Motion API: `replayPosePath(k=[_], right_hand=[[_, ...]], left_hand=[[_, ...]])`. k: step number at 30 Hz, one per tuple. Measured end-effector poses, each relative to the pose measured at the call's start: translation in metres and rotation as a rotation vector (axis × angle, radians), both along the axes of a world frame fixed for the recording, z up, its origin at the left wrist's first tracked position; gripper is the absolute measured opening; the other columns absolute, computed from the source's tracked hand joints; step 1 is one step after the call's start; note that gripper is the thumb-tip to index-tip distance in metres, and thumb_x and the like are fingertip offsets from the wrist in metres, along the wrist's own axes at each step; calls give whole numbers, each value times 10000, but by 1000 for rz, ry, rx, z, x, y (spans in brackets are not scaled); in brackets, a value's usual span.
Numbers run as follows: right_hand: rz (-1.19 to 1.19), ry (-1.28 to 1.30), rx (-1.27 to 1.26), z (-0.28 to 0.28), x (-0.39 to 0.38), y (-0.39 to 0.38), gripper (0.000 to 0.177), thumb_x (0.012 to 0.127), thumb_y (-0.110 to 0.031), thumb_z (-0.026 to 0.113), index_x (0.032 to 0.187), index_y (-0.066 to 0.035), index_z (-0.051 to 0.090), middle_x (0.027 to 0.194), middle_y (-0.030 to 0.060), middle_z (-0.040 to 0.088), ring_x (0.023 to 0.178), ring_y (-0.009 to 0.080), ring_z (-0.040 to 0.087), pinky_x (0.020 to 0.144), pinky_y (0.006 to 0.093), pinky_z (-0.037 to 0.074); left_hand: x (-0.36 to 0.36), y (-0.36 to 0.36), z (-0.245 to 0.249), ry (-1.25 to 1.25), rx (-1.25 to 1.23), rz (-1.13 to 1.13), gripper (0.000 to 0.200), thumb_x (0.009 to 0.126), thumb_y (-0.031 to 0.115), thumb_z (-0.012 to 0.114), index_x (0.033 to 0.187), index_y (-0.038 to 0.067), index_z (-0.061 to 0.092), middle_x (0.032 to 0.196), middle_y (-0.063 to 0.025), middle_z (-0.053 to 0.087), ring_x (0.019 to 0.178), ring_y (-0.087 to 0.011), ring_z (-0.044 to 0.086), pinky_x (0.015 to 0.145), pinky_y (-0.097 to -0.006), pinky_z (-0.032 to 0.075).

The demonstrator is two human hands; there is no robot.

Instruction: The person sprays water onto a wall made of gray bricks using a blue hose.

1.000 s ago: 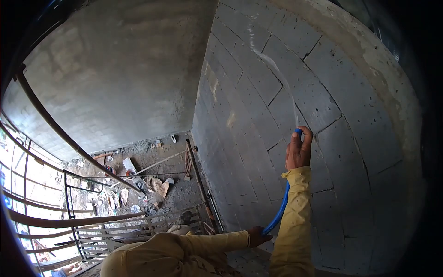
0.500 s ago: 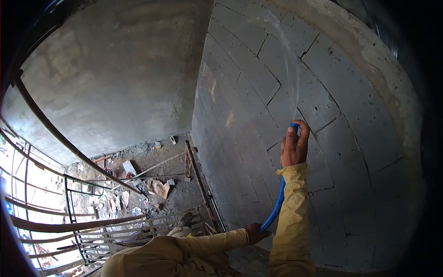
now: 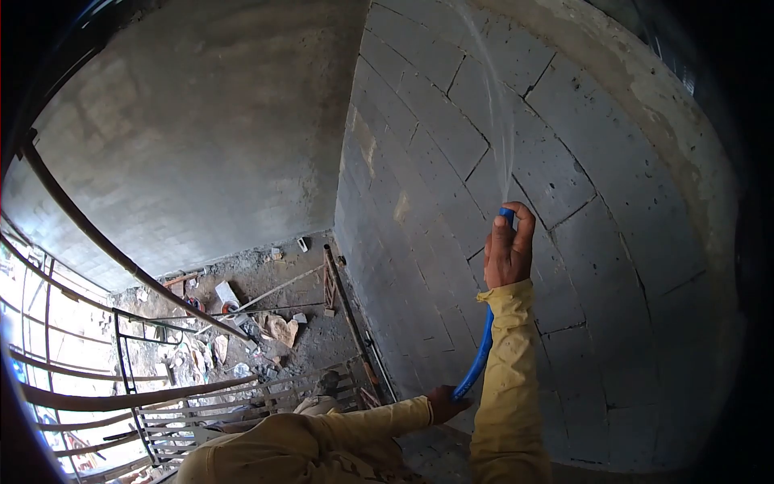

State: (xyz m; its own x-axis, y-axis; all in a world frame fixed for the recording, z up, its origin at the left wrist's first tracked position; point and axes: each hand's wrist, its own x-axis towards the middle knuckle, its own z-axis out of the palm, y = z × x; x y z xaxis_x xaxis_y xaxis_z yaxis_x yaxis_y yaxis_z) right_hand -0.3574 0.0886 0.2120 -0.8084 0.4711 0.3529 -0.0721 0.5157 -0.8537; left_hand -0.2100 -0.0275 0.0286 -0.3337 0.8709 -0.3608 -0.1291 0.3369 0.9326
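Note:
A blue hose (image 3: pixel 478 363) runs up along the block wall (image 3: pixel 580 266), partly hidden behind my right forearm. My right hand (image 3: pixel 509 250) is closed round the hose close to its open end, with the fingertips at the mouth. From that end a thin stream of water (image 3: pixel 500 121) shoots upward in front of the grey blocks and bends left near the top. Lower down, my left hand (image 3: pixel 446 404) grips the same hose; its fingers are in shadow. Yellow sleeves cover both arms.
A plastered grey wall (image 3: pixel 218 145) meets the block wall at a corner. Wooden and metal scaffold poles (image 3: pixel 89 226) stand at left. Below, a slatted wooden platform (image 3: pixel 234 407) lies above a ground strewn with rubble, a white bucket (image 3: pixel 226 294) and scraps.
My right hand and the hose end have shifted slightly left and up. The water stream has moved left with them and reaches higher in view. My left hand stays nearly in place.

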Motion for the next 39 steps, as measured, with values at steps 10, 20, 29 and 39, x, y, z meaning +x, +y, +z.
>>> replayPosePath(k=[10,20,29,39], right_hand=[[26,110,25,-10,-10,-2,364,944,-424,448,1173,-148,383,547,-42,374,424,41,320,379,209,272],[13,26,39,-8,-11,-2,369,945,-440,430,1168,-149,391,701,-3,452,556,86,434,499,248,381],[-18,59,91,-22,-15,7,387,929,-444,466,1163,-144,396,575,-37,377,446,47,338,388,210,292],[-166,-377,276,-94,-1,49,390,888,-455,462,1135,-155,433,831,98,559,617,232,554,572,377,466]], left_hand=[[-2,-1,-2,5,8,56,496,813,492,594,735,2,585,662,-190,591,613,-264,572,646,-428,444],[-2,0,-8,19,20,72,476,811,467,607,726,-2,592,652,-195,597,599,-262,585,626,-420,452],[5,1,-12,9,22,55,460,802,463,619,767,4,615,672,-195,610,616,-257,597,638,-416,460],[45,4,-43,60,61,-77,458,801,450,603,830,-6,633,761,-236,629,743,-369,631,704,-446,473]])
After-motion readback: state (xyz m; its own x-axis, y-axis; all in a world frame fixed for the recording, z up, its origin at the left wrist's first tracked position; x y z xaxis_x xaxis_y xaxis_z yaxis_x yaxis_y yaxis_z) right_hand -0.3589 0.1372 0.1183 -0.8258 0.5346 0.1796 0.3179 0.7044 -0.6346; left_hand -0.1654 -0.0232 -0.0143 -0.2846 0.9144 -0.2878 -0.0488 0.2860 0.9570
